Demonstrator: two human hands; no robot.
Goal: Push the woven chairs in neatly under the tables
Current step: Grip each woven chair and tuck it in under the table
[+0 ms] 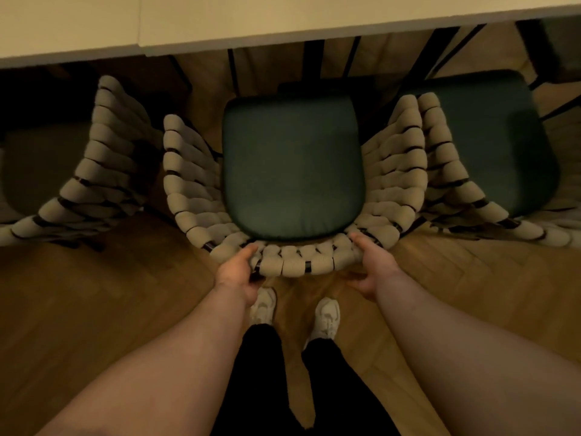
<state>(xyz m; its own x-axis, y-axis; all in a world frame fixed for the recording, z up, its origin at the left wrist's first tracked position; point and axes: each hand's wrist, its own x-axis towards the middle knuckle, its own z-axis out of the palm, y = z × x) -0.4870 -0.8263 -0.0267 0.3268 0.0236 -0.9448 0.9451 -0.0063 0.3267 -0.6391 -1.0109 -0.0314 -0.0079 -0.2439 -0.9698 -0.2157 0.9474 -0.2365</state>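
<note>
Across 12 o'clock runs the pale desk [220, 23], over a wooden floor [94, 294] (dim, warm light). Dead centre I see the woven chair [195, 196], its green cushion [292, 165] mostly out from under the desk. A second chair [94, 171] stands at 9 o'clock and a third chair [446, 171] at 3. My left hand [237, 273] and right hand [369, 272] both grip its back rim at 6 o'clock, thumbs on top.

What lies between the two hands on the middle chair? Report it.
In the head view, the middle stretch of the woven backrest rim lies between the left hand and the right hand: beige cord loops over a dark frame.
</note>
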